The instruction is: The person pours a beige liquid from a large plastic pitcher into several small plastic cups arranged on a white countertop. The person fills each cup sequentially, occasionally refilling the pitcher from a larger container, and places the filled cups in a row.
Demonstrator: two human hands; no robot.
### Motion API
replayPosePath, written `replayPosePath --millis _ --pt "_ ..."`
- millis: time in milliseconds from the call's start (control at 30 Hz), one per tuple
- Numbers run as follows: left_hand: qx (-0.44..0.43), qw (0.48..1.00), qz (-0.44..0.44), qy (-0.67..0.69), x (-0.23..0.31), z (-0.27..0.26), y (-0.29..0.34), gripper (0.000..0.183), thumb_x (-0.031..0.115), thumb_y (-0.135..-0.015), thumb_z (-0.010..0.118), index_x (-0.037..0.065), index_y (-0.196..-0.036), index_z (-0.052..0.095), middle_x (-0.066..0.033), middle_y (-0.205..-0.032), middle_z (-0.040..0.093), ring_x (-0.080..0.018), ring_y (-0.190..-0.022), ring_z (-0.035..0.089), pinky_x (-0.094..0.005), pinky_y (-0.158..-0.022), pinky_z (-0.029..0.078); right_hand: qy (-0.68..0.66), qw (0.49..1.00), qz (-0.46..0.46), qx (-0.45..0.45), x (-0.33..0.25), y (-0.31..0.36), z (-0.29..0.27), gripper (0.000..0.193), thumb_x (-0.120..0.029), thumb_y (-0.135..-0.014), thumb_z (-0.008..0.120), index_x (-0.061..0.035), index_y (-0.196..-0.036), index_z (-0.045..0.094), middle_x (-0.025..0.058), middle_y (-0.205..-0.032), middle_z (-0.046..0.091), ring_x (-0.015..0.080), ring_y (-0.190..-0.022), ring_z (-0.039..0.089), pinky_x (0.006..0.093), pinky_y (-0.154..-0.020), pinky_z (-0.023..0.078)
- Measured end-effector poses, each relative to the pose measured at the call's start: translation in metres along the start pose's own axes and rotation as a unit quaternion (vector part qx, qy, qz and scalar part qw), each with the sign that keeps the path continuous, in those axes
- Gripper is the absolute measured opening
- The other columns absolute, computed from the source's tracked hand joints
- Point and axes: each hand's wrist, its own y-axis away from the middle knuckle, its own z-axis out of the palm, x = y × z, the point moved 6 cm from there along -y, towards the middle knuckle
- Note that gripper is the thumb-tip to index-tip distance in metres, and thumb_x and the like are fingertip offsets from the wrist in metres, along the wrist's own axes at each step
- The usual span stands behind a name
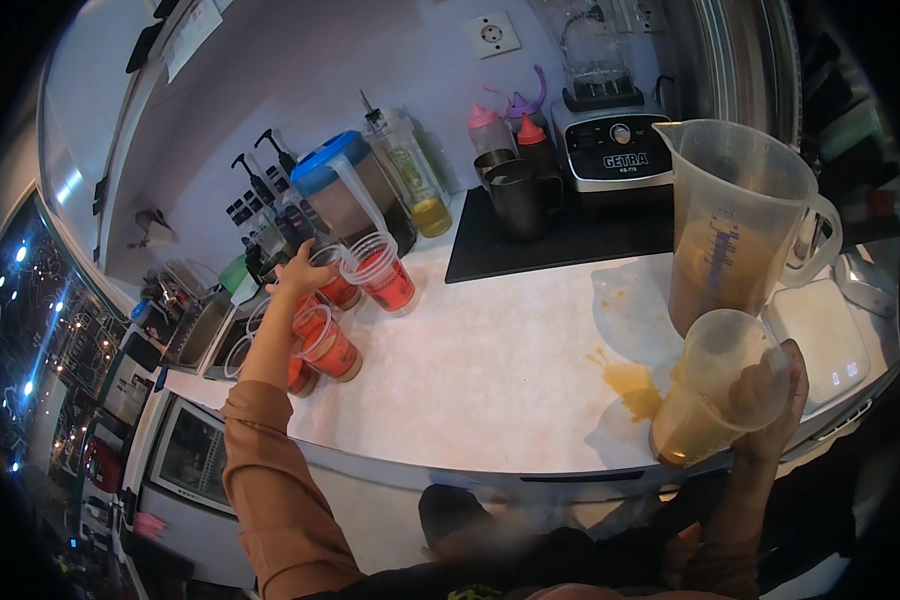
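My left hand [302, 274] reaches over a cluster of clear plastic cups with red printing, fingers apart beside the rim of a far cup [342, 290]. Close by stand a stack of cups [388, 284] and a nearer cup [332, 348] with some brownish drink at its bottom; my forearm partly hides the others. In my right hand [782, 400] is a translucent plastic jug [692, 415], tilted at the counter's front edge, with yellow-brown liquid in it. Behind it a large measuring jug [722, 240] with a handle holds brown liquid. A yellow-brown spill [630, 388] lies left of the held jug.
A blender [615, 140] stands at the back beside a black mat [560, 240] bearing dark metal pitchers [518, 200] and squeeze bottles. Left of these are an oil bottle [430, 212], a blue-lidded pitcher [335, 185] and pump bottles. A white scale [820, 335] sits at the right, a sink [198, 330] far left.
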Motion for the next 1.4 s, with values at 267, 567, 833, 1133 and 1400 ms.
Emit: replayPosePath --millis 267,567,833,1133,1400 --pt "-0.062 0.964 0.158 0.205 -0.005 -0.026 -0.010 0.106 0.051 -0.068 0.074 0.008 -0.151 0.024 -0.0245 -0.143 0.042 -0.0372 -0.135 0.039 -0.0518 -0.112 0.025 0.029 0.999 0.005 0.012 0.000 -0.001 0.004 0.046 -0.050 -0.100 0.043 -0.0074 -0.084 0.046 -0.0010 -0.071 0.048 0.0050 -0.063 0.046 0.0191 -0.056 0.038" --pt "-0.104 0.960 0.208 0.158 0.106 -0.047 0.086 0.110 0.047 -0.064 0.080 0.002 -0.148 0.027 -0.0311 -0.137 0.045 -0.0383 -0.130 0.045 -0.0441 -0.107 0.037 0.001 1.000 0.003 0.002 -0.003 -0.002 0.008 0.044 -0.047 -0.102 0.041 -0.0072 -0.083 0.047 -0.0012 -0.072 0.049 0.0042 -0.065 0.047 0.0185 -0.058 0.039" --pt "-0.096 0.957 0.229 0.152 0.108 -0.045 0.080 0.115 0.037 -0.057 0.085 0.004 -0.150 0.025 -0.0293 -0.128 0.054 -0.0359 -0.123 0.053 -0.0414 -0.104 0.041 -0.018 0.999 -0.008 -0.026 -0.006 -0.003 0.012 0.041 -0.040 -0.104 0.041 -0.0051 -0.084 0.049 -0.0004 -0.076 0.052 0.0050 -0.069 0.050 0.0195 -0.062 0.042" --pt "-0.092 0.959 0.237 0.130 0.102 -0.047 0.076 0.108 0.039 -0.063 0.083 0.007 -0.149 0.028 -0.0271 -0.122 0.057 -0.0337 -0.117 0.056 -0.0422 -0.101 0.041 -0.061 0.997 -0.005 -0.037 -0.003 -0.004 0.008 0.040 -0.039 -0.103 0.043 -0.0038 -0.086 0.052 0.0005 -0.077 0.052 0.0060 -0.070 0.051 0.0198 -0.064 0.042" --pt "0.019 0.931 0.279 0.235 0.089 -0.093 0.077 0.108 0.038 -0.061 0.084 0.004 -0.148 0.030 -0.0242 -0.118 0.060 -0.0320 -0.111 0.060 -0.0388 -0.094 0.045 -0.063 0.998 0.005 -0.020 -0.003 -0.003 0.011 0.040 -0.040 -0.103 0.044 -0.0043 -0.086 0.051 0.0006 -0.076 0.053 0.0059 -0.069 0.051 0.0196 -0.064 0.042"
